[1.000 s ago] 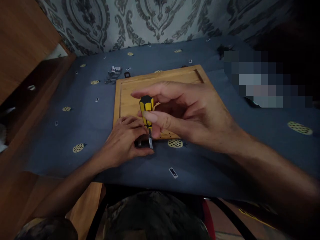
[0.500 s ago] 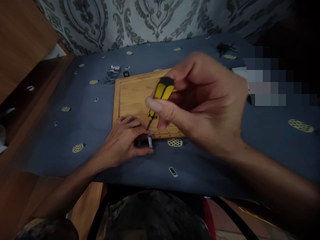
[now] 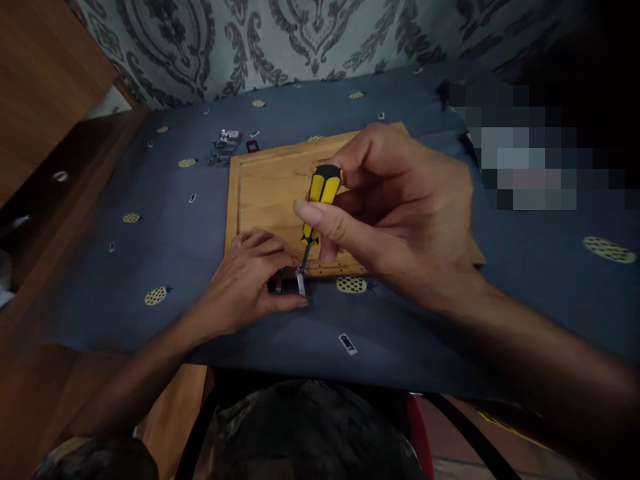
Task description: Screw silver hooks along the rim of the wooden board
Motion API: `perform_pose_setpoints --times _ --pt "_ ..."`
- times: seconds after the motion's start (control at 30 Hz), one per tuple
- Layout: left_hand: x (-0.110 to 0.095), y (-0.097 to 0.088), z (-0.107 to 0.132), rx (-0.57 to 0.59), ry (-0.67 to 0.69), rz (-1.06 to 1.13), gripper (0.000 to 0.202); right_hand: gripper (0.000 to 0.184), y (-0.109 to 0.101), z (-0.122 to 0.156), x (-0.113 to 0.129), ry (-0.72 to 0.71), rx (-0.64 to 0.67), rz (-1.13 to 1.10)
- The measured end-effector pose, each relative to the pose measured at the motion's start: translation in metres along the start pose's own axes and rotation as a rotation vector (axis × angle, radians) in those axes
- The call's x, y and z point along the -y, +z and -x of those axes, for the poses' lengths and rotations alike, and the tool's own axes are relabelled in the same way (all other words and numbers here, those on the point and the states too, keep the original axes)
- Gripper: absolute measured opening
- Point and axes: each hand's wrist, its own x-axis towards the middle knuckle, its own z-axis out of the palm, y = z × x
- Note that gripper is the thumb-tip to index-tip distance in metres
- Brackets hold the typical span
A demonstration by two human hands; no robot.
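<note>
In my right hand (image 3: 400, 213) is a small yellow and black screwdriver (image 3: 325, 189), held by its handle between thumb and fingers. Its shaft points down, and the tip meets a small silver metal fitting (image 3: 301, 284) at the near edge of a flat wooden panel (image 3: 275, 187). My left hand (image 3: 250, 277) rests over the panel's near left corner, its thumb and fingers curled around the fitting. Part of the fitting is hidden under those fingers. Several small dark holes run along the panel's near edge, right of the fitting.
A small pile of metal fittings (image 3: 225, 147) lies behind the panel's left corner, beside a dark flat piece (image 3: 253, 146). Blue cloth with pineapple prints (image 3: 165, 200) covers the surface. A patterned curtain (image 3: 310, 40) hangs behind, and wooden furniture (image 3: 50, 80) stands left.
The screwdriver has come down and grown more upright, its tip moving onto the metal fitting. My right hand has shifted slightly left. My left hand stays in place.
</note>
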Motion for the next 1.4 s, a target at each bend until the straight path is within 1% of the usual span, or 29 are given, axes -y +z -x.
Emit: perform_pose_setpoints --times 0.17,0.3,0.37,0.53,0.57,0.63,0.7,0.83,0.9,0.97,1.07,1.1,1.17,1.27,1.33,1.4 --pt "0.000 -0.001 0.000 0.001 0.004 -0.007 0.033 0.052 0.000 0.001 -0.006 -0.004 0.034 -0.049" --pt "-0.001 -0.001 0.001 0.001 0.006 -0.015 0.032 0.050 -0.003 0.003 -0.010 -0.008 0.002 0.021" --pt "-0.001 -0.002 0.000 0.002 0.003 -0.013 0.032 0.047 -0.005 0.002 -0.009 -0.008 0.019 0.042" --pt "-0.001 -0.002 -0.001 0.000 -0.002 0.007 0.031 0.024 -0.013 -0.002 -0.002 -0.021 0.233 0.040" --pt "-0.001 -0.002 -0.001 -0.001 -0.001 0.011 0.031 0.023 -0.014 -0.003 -0.002 -0.029 0.258 0.031" --pt "0.000 -0.001 0.000 -0.001 0.000 0.015 0.034 0.025 -0.015 -0.003 -0.002 -0.028 0.272 0.010" --pt "0.001 -0.001 0.000 -0.007 0.000 0.016 0.035 0.027 -0.015 -0.003 -0.003 -0.011 0.259 0.007" --pt "0.001 -0.001 0.002 -0.022 0.013 0.025 0.037 0.041 -0.014 -0.003 -0.005 -0.015 0.212 0.014" --pt "0.001 -0.002 0.002 -0.024 0.023 0.032 0.040 0.041 -0.016 -0.003 -0.005 -0.013 0.224 0.022" --pt "0.001 -0.002 0.002 -0.026 0.022 0.033 0.038 0.032 -0.018 -0.003 -0.003 -0.011 0.262 0.034" --pt "0.001 -0.002 0.001 -0.028 0.007 0.021 0.032 0.010 -0.021 -0.003 0.002 -0.010 0.333 0.054" --pt "0.001 -0.002 0.001 -0.024 0.002 0.016 0.032 0.008 -0.022 -0.003 0.003 -0.013 0.356 0.055" --pt "0.000 -0.002 0.001 -0.009 -0.009 0.013 0.032 0.017 -0.022 -0.002 0.004 -0.018 0.373 0.033" --pt "0.000 -0.003 0.001 -0.003 -0.026 0.023 0.033 0.031 -0.019 -0.001 0.002 0.002 0.325 -0.001" --pt "0.001 -0.004 0.001 -0.008 -0.031 0.039 0.033 0.038 -0.018 -0.001 0.000 0.022 0.302 0.022" --pt "0.001 -0.004 0.001 -0.005 -0.038 0.057 0.032 0.041 -0.018 -0.002 0.000 0.023 0.308 0.060"
